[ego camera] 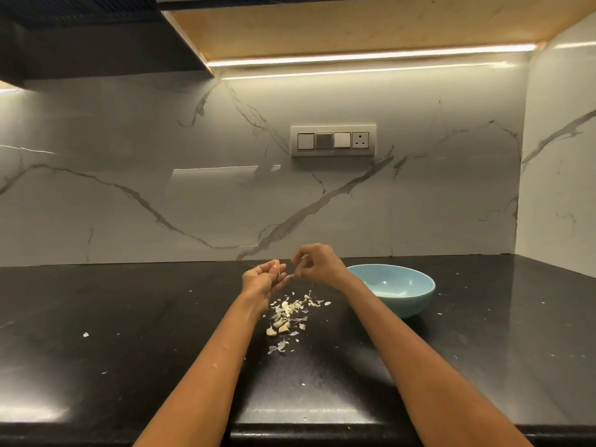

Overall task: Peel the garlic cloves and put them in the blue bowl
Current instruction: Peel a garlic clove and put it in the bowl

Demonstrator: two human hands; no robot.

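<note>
Both hands raised above black tabletop, toward its back edge, near middle. Left hand palm-up, grip curled round garlic clove. Right hand just beside it, grip pinched together at fingertips on what looks like bit of skin; too small to tell. Blue bowl on tabletop right of hands, interior looks bare. Pile of cloves and skins on tabletop below hands, left of bowl. Stray skin flakes scattered about.

Left hand palm-up, fingers curled, seemingly pinching something; right hand pinching just beside it.
</note>
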